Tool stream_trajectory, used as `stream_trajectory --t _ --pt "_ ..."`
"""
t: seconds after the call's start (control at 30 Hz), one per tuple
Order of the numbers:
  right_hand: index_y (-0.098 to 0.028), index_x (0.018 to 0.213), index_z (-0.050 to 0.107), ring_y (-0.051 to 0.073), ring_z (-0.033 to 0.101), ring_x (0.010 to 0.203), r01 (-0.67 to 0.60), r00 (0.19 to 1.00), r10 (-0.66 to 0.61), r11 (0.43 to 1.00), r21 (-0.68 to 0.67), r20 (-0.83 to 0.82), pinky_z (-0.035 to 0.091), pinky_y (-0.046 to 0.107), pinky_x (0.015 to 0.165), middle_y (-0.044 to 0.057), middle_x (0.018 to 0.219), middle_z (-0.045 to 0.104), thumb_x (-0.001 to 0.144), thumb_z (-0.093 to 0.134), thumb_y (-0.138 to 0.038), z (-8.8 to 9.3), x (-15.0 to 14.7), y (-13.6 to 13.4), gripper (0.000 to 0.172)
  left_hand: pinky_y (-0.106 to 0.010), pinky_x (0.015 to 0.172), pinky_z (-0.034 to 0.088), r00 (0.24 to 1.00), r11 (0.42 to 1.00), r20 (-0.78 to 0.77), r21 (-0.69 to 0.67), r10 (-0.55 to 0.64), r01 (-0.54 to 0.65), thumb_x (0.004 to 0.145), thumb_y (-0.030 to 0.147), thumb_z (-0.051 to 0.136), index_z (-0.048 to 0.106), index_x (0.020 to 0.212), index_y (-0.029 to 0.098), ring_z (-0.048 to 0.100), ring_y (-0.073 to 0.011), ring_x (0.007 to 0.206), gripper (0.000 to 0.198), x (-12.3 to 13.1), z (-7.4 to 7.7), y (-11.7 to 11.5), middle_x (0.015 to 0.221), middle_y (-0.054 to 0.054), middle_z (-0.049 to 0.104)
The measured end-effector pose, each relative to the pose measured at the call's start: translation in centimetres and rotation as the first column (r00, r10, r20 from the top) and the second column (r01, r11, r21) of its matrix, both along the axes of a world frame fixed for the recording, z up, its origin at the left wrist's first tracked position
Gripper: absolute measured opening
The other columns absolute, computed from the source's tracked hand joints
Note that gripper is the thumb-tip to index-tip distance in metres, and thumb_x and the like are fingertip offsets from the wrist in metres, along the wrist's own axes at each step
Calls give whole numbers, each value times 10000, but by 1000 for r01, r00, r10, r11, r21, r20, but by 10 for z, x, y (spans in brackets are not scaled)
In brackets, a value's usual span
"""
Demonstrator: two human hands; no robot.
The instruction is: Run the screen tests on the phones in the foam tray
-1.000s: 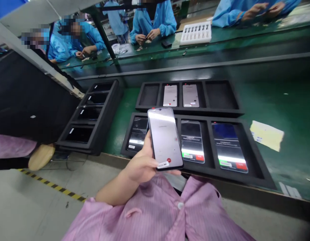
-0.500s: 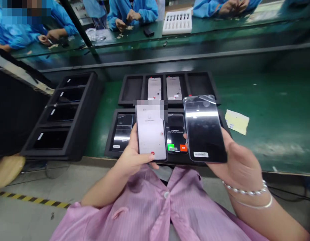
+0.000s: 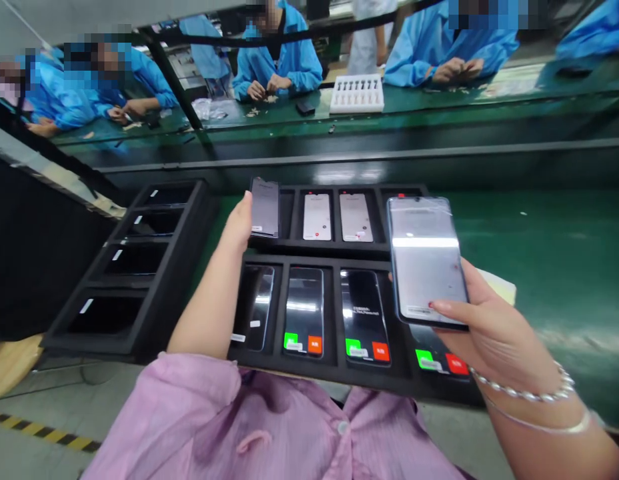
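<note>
Green-topped factory bench (image 3: pixel 549 240), glossy under overhead light. Left hand (image 3: pixel 235 225): raised, fingers upright and closed lightly on the edge of a dark-screened smartphone (image 3: pixel 264 207), held clear above the foam below. Right hand (image 3: pixel 489 340): half open, palm up, fingertips curled under the lower edge of a second smartphone (image 3: pixel 426 260), its glass face pale, glare-streaked and tilted toward the head camera, perhaps for reading. Around that wrist, a beaded bracelet (image 3: pixel 522 388) and a thin metal bangle (image 3: pixel 542 422). Just behind the hands, a pink striped smock (image 3: pixel 269 427), soft and creased, with a round button.

Directly beneath, a black foam tray (image 3: pixel 339 373) of deep rectangular compartments, one phone to each, walls keeping the glass apart; green and red on-screen buttons lit on two phones, a third partly hidden by the right hand. Farther up, a matching tray (image 3: pixel 339 189) with two pale-screened phones (image 3: pixel 317 217) side by side. To the left, a four-compartment black tray (image 3: pixel 182 267) set at an angle, dark screens inside. Beside the right hand, a creased pale yellow paper slip (image 3: pixel 498 287). Across a dark rail, co-workers in blue smocks (image 3: pixel 277 77), a white slotted tray (image 3: pixel 357 93) on their bench.
</note>
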State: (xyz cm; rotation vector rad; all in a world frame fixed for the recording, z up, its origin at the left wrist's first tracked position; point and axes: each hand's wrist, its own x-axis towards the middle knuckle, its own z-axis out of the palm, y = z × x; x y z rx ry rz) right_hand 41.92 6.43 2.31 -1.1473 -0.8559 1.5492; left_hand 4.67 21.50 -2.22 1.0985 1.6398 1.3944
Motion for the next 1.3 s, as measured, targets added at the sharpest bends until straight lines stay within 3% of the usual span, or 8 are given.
stream_trajectory --t 0.1,0.2,0.43,0.6,0.8,1.0,1.1,1.3 --pt "-393 1305 681 368 727 1084 58 996 -54 997 -54 71 693 404 754 85 1319 709 487 1011 -302 4 1 12 887 -417 1146 501 997 999 -69 32 38 -36 1045 676 511 743 1243 141 673 -320 1284 616 -5 -19 5 1296 -150 749" --pt "-401 1235 709 370 728 1055 75 990 -71 997 -32 123 686 410 711 79 1295 717 457 1022 -305 13 2 26 844 -381 1154 489 990 998 -130 33 50 -46 1052 604 550 754 1241 135 672 -298 1293 545 -9 -31 4 1314 -146 747" --pt "-325 1280 715 325 727 1059 -74 997 66 968 239 41 666 409 833 59 1232 739 642 941 -592 20 4 66 728 -436 1096 526 957 991 -276 -72 87 -111 1080 569 422 773 1148 126 697 -344 1226 569 -9 -30 6 1191 -144 786" --pt "-261 1211 699 357 678 1214 -82 988 44 960 267 145 624 472 985 96 1254 731 730 845 -680 -1 17 117 655 -438 1108 515 893 989 -447 -111 42 -102 1081 560 389 758 1227 141 667 -354 1284 577 -5 -28 9 1284 -154 758" --pt "-273 1024 692 361 727 1088 63 947 -109 986 157 303 654 502 906 59 1040 772 669 906 -581 -42 48 177 516 -489 1160 476 770 985 -634 -169 -75 -44 1067 571 407 593 1502 117 577 -397 1413 655 10 -33 12 1483 -189 641" --pt "-263 1041 699 334 751 1010 44 921 -57 998 44 385 664 480 903 66 1009 775 669 889 -398 -64 61 187 439 -584 1054 531 669 974 -719 -225 -189 32 1049 659 372 469 1592 76 630 -478 1318 803 15 -39 12 1430 -258 656" --pt "-277 1124 681 308 751 1031 12 921 -26 999 38 388 653 470 960 43 1052 775 616 888 -290 -68 62 188 548 -568 1071 527 656 979 -730 -188 -190 75 1049 687 352 345 1645 49 611 -452 1355 874 13 -44 13 1445 -283 633" --pt "-261 1202 664 294 732 1109 -50 913 30 998 38 408 613 443 1049 49 1122 766 605 893 -264 -74 63 194 640 -579 1209 423 693 980 -700 -49 -171 193 1002 784 398 198 1688 84 434 -397 1529 1001 7 -62 16 1561 -272 529"
